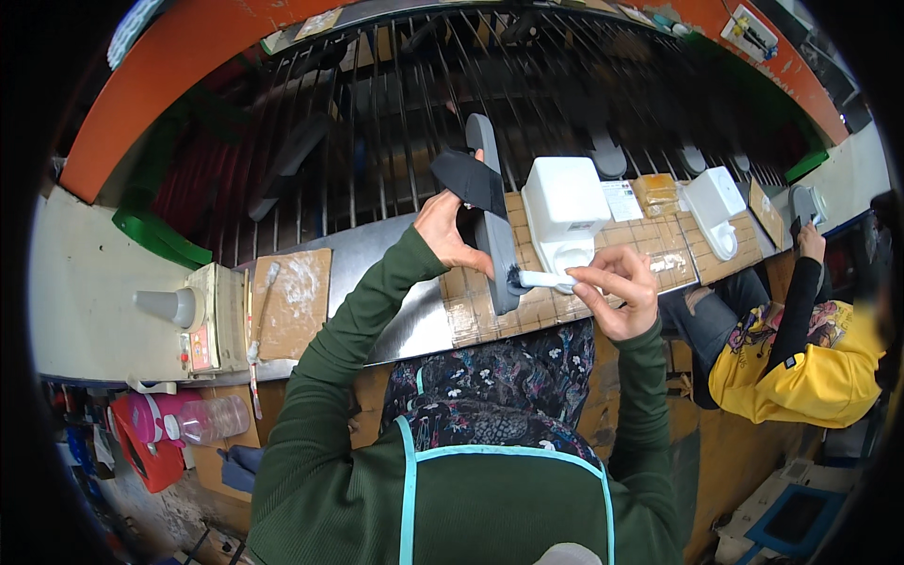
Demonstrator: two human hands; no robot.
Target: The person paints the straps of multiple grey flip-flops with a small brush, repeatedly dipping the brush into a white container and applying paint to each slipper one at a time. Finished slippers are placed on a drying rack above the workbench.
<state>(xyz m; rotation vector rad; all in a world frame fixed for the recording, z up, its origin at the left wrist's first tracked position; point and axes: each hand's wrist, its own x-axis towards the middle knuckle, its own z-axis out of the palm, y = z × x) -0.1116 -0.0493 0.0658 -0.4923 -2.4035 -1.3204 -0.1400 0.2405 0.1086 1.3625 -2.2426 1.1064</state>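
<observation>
My left hand (443, 231) grips a slide sandal with a grey sole (501, 254) and a wide black strap (471, 179), tipped up on its edge above the bench. Between the thumb and fingers of my right hand (617, 292) is a small brush with a white handle (546, 280). Its dark bristles (514, 278) meet the side of the sole near the lower end. Just beyond the brush stands a white plastic container (565, 198) with a boxy tank and a round cup at its foot.
Past the bench runs a rack of metal rods (377, 122) carrying several sandals (292, 165). Rightward are an amber block (656, 195) and a second white container (713, 202). A co-worker in yellow (800, 367) holds a sandal. Leftward lie stained cardboard (294, 301) and a long brush (259, 315).
</observation>
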